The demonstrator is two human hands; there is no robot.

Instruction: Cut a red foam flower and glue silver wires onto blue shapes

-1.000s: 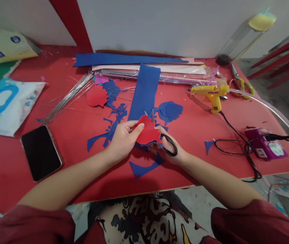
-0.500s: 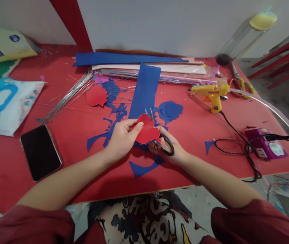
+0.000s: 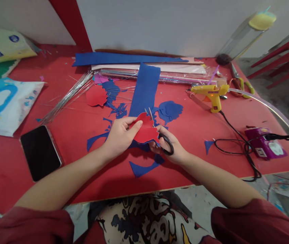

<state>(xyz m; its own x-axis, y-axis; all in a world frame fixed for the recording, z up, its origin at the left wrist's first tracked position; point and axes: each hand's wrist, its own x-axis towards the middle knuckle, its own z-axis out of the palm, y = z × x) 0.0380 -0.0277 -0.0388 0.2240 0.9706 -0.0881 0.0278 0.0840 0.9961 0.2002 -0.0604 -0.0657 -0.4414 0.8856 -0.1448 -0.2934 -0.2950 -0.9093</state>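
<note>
My left hand (image 3: 122, 134) pinches a red scallop-edged paper cutout (image 3: 146, 130), thumb on top, with blue material showing along its lower edge. In my right hand (image 3: 171, 144) are black-handled scissors (image 3: 169, 146); their blades point away from me at the cutout's right edge, slightly parted at the tips. Just beyond lies a long blue strip (image 3: 145, 88). Blue petal-edged cutouts (image 3: 170, 111) rest right of the strip. Another red cutout (image 3: 96, 95) lies to the left, partly over blue pieces (image 3: 111, 90). Curved blue scraps (image 3: 145, 166) are scattered under and around my hands.
A yellow glue gun (image 3: 211, 95) stands at right, its cord running to a purple box (image 3: 265, 144). A phone (image 3: 41, 152), thin wires (image 3: 68, 95) and a white-blue packet (image 3: 9, 105) are at left. Other scissors (image 3: 241, 84) lie far right.
Both hands, the red cutout and the scissors have shifted very slightly to the left. The things on the table have stayed where they were.
</note>
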